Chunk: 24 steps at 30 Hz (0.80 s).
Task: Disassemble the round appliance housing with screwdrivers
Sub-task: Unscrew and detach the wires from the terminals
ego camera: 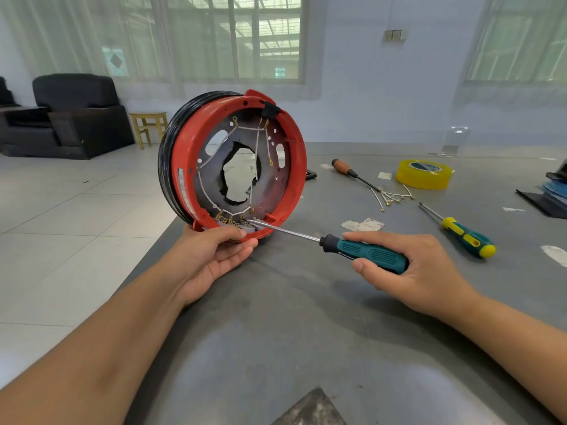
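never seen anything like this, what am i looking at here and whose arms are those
There is no machine here. A camera worn on a person's head looks down at their own two bare arms above a grey table. The left hand steadies a round red plastic appliance housing, stood on edge with its wiring exposed. The right hand grips a teal-handled screwdriver, its tip at the terminals along the housing's lower rim. Also on the table: a wooden-handled screwdriver, a teal-and-yellow screwdriver, loose white wires and a roll of yellow tape.
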Each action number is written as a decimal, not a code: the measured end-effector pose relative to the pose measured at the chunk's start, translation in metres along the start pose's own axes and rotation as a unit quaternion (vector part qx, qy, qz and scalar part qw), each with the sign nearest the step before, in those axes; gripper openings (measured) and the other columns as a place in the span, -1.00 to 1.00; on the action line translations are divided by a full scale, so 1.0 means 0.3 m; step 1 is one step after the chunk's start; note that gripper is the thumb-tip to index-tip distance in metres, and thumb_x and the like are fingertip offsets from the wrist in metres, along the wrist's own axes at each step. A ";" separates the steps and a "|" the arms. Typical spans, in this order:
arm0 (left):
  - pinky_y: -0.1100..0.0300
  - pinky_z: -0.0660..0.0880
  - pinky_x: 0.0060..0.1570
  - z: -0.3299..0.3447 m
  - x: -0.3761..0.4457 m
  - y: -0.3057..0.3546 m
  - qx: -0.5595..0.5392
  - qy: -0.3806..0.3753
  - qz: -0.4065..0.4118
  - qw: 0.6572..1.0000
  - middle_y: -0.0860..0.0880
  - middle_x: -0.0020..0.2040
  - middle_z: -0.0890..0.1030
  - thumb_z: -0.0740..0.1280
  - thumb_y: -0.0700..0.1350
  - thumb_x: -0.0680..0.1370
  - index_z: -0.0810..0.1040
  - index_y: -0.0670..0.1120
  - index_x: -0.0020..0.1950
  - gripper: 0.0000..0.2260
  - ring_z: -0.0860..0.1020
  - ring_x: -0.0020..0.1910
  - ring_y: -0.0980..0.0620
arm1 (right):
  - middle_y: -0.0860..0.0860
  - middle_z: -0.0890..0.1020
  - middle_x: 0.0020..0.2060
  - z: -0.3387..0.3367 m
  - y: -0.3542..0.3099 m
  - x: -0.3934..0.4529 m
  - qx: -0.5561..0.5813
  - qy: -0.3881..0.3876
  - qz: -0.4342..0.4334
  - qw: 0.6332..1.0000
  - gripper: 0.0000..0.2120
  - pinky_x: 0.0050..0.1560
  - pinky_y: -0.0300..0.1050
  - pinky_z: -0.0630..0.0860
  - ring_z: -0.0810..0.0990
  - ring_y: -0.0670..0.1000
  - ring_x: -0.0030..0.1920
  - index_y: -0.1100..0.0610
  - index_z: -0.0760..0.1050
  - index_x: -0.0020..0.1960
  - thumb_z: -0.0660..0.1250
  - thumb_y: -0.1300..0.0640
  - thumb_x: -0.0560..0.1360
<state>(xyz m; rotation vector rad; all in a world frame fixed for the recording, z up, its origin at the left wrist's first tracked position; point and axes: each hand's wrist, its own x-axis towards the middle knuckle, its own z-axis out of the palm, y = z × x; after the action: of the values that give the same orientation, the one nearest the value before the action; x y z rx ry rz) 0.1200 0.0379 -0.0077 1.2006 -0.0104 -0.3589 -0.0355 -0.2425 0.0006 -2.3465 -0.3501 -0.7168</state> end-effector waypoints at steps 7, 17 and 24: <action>0.16 0.68 -0.26 -0.003 0.006 -0.003 -0.021 0.001 -0.005 1.000 -0.32 0.04 0.74 0.41 -0.40 0.55 0.59 -0.37 0.24 -0.74 0.78 -0.09 -0.15 | -0.37 0.67 0.05 0.012 0.014 0.000 -0.018 -0.026 0.006 0.999 -0.63 -0.08 -0.48 0.47 0.66 -0.22 0.02 -0.23 0.61 0.30 0.42 -0.06 0.50; 0.11 0.70 -0.14 -0.024 -0.003 0.015 -0.020 -0.046 -0.031 0.998 -0.33 0.13 0.72 0.59 -0.19 0.36 0.68 -0.27 0.20 -0.57 0.75 0.06 -0.22 | -0.25 0.68 -0.21 -0.002 0.023 0.007 0.126 0.039 0.085 0.988 -0.69 -0.35 -0.25 0.55 0.53 -0.11 -0.43 -0.17 0.72 0.13 0.48 0.22 0.53; 0.10 0.71 -0.16 -0.064 -0.016 0.055 0.055 -0.057 -0.060 0.995 -0.37 0.10 0.71 0.61 -0.09 0.33 0.71 -0.24 0.12 -0.58 0.75 0.06 -0.25 | -0.28 0.68 -0.18 -0.003 0.013 -0.001 0.097 0.024 0.097 0.990 -0.71 -0.32 -0.37 0.50 0.63 -0.16 -0.31 -0.23 0.72 0.07 0.50 0.15 0.50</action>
<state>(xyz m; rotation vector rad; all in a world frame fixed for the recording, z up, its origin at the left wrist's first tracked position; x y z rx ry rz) 0.1237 0.0619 0.0010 1.2907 -0.0577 -0.5388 -0.0346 -0.2461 -0.0009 -2.1393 -0.1595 -0.6155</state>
